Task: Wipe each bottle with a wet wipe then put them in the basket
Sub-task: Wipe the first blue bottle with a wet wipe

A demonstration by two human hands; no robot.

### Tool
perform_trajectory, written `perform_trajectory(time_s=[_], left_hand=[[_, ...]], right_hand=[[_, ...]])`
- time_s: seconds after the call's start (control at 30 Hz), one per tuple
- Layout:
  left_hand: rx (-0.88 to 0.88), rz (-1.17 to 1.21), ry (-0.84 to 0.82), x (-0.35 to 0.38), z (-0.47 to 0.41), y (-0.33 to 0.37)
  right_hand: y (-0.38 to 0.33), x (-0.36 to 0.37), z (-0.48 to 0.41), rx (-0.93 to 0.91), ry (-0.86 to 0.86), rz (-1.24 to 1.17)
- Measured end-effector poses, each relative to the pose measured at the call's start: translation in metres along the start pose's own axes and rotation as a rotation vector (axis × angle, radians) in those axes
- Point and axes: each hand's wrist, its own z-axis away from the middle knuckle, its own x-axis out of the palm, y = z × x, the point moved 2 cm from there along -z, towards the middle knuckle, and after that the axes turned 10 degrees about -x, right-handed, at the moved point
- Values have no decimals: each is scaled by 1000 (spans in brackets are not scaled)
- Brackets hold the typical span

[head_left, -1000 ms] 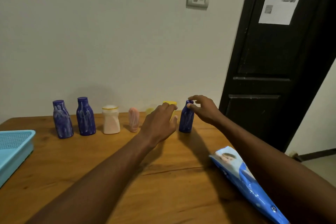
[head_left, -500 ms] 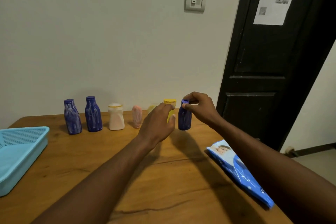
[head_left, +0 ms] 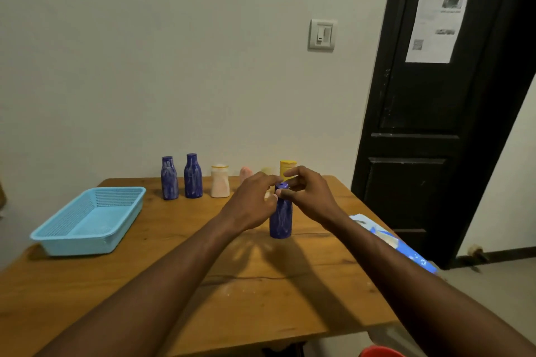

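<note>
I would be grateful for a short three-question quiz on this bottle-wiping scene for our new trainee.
1. True or false: the light blue basket already holds a bottle.
2. Counting the dark blue bottle between the left hand and the right hand, how many bottles of that colour stand on the table?
3. Where does the wet wipe pack lie? A: in the basket. B: at the table's right edge. C: by the wall, behind the bottles.
Key: 1 false; 2 three; 3 B.
</note>
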Motion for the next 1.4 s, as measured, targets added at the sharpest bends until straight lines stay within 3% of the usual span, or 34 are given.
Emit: perform_trajectory(time_s=[0.33,0.63,0.93,1.2,1.4], left_hand=[[-2,-119,-7,-12,29,6],[-23,-70,-6,-5,31,6],[9,-39,13,13,18,-6],[-1,-29,62,25,15,-9],[-6,-25,71,27,15,-10]], right_hand=[[-5,23,24,15,-8,-38],[6,23,32,1,-18,7],[27,-42,54,-54,95,236],[84,-143,78,219,54,578],[127,-159,111,483,-65,689]])
